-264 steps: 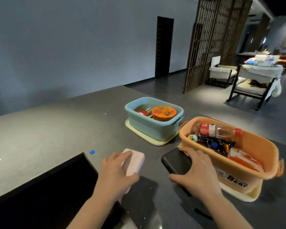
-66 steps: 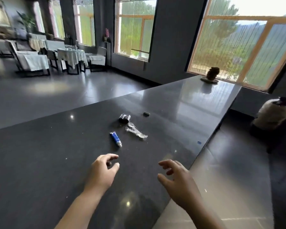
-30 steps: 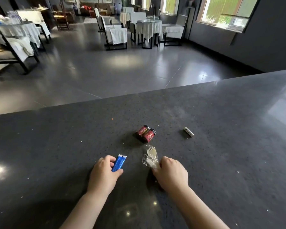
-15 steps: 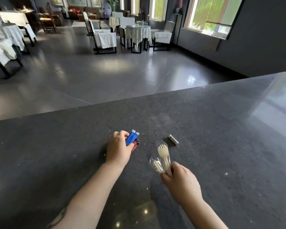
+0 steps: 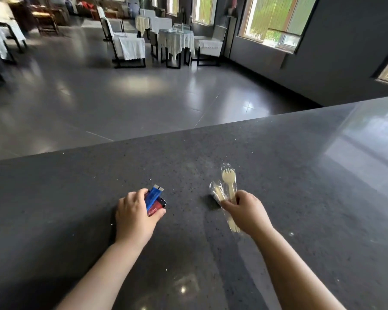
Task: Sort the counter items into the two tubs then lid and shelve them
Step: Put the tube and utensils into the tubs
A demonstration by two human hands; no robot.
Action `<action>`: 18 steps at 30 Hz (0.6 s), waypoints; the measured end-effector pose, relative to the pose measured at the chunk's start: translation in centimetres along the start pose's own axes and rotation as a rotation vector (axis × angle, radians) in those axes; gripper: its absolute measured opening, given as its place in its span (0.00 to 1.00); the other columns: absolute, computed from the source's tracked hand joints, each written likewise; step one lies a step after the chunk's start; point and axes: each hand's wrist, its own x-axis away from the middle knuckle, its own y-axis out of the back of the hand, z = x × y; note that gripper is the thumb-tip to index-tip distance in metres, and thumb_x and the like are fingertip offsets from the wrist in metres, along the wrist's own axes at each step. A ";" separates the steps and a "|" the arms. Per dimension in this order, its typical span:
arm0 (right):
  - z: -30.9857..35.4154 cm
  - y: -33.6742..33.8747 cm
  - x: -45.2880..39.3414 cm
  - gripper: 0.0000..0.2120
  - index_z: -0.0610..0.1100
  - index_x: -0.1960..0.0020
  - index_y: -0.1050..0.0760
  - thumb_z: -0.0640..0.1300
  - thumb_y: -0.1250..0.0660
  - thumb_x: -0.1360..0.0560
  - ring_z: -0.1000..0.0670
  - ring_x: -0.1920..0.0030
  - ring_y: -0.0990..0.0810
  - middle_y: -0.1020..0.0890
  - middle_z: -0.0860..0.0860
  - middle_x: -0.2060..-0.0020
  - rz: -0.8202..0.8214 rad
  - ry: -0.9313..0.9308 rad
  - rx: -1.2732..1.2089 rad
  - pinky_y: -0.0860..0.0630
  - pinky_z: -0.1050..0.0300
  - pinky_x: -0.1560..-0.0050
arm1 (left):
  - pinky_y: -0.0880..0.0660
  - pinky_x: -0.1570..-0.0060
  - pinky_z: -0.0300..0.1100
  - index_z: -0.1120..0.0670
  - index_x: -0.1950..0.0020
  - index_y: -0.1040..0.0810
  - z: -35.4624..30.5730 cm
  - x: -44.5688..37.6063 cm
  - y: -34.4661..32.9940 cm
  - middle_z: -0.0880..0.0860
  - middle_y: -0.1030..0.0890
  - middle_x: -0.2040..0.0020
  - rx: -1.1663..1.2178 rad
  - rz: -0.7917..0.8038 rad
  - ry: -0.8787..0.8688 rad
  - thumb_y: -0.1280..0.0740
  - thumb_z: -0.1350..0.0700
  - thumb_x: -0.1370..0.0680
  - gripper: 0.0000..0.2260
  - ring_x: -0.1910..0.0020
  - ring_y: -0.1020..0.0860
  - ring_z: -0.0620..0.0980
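A blue tube [image 5: 154, 196] and red batteries [image 5: 156, 206] are gripped in the left hand [image 5: 136, 217]; wrapped cutlery [image 5: 227, 189] is pinched by the right hand [image 5: 246, 212], above the worktop [image 5: 300, 175].

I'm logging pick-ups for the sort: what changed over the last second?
The left hand, already holding the blue tube, also grips the red batteries. The right hand lifted the wrapped fork off the counter. The small white item is no longer visible.

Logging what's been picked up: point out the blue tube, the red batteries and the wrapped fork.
blue tube [image 5: 154, 196], head view, its flat crimped end.
red batteries [image 5: 156, 206], head view, exposed red side.
wrapped fork [image 5: 227, 177], head view, the tined head.
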 end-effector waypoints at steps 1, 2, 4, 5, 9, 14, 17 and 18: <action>0.1 0.3 -1.3 0.16 0.44 0.67 0.38 0.49 0.35 0.27 0.50 0.68 0.31 0.30 0.51 0.70 0.006 -0.012 0.001 0.38 0.55 0.69 | 0.34 0.41 0.49 0.55 0.35 0.28 0.0 0.0 0.0 0.58 0.25 0.41 0.003 -0.005 0.002 0.25 0.45 0.32 0.30 0.42 0.29 0.59; 0.1 0.5 -2.5 0.16 0.44 0.67 0.38 0.48 0.35 0.27 0.49 0.67 0.30 0.29 0.50 0.70 0.022 -0.023 0.008 0.37 0.55 0.69 | 0.34 0.41 0.49 0.55 0.35 0.28 0.0 0.0 0.0 0.58 0.25 0.41 -0.001 -0.005 0.004 0.25 0.45 0.32 0.29 0.42 0.29 0.59; 0.1 0.2 -4.4 0.15 0.43 0.67 0.36 0.47 0.35 0.26 0.47 0.65 0.28 0.28 0.49 0.69 0.080 -0.038 0.040 0.34 0.55 0.67 | 0.34 0.41 0.49 0.55 0.35 0.28 0.1 0.0 0.0 0.58 0.25 0.41 -0.009 -0.001 0.008 0.25 0.45 0.32 0.30 0.42 0.29 0.59; 0.1 -0.1 -5.1 0.14 0.43 0.66 0.35 0.47 0.35 0.26 0.46 0.63 0.26 0.27 0.49 0.68 0.112 -0.044 0.059 0.34 0.55 0.66 | 0.33 0.42 0.50 0.55 0.36 0.28 0.2 0.1 0.1 0.58 0.25 0.41 -0.010 -0.002 0.006 0.25 0.44 0.33 0.30 0.42 0.29 0.59; -0.4 -1.7 -6.5 0.11 0.42 0.57 0.28 0.50 0.35 0.26 0.45 0.57 0.24 0.23 0.47 0.61 0.179 -0.063 0.121 0.32 0.56 0.63 | 0.32 0.43 0.51 0.55 0.38 0.26 0.7 0.3 0.1 0.58 0.25 0.43 0.007 -0.016 -0.002 0.23 0.44 0.35 0.30 0.44 0.29 0.59; -0.9 -2.7 -5.8 0.17 0.43 0.54 0.27 0.58 0.37 0.27 0.47 0.53 0.23 0.21 0.49 0.57 0.093 0.005 0.154 0.27 0.53 0.58 | 0.31 0.42 0.50 0.55 0.36 0.28 0.9 0.7 0.0 0.57 0.26 0.41 0.007 0.015 0.040 0.24 0.42 0.36 0.34 0.43 0.29 0.58; -0.6 -3.4 -4.7 0.25 0.45 0.52 0.28 0.67 0.38 0.29 0.47 0.47 0.25 0.22 0.50 0.53 0.063 0.087 0.223 0.27 0.53 0.55 | 0.32 0.42 0.50 0.55 0.38 0.26 0.7 0.8 -0.1 0.58 0.27 0.43 0.001 0.019 0.063 0.24 0.42 0.37 0.33 0.44 0.29 0.59; -0.2 -3.6 -4.4 0.27 0.45 0.51 0.29 0.70 0.38 0.30 0.48 0.46 0.26 0.22 0.50 0.52 0.054 0.107 0.254 0.28 0.54 0.56 | 0.33 0.42 0.50 0.55 0.38 0.26 0.6 0.8 0.0 0.58 0.27 0.44 -0.005 0.023 0.065 0.24 0.41 0.37 0.33 0.44 0.29 0.59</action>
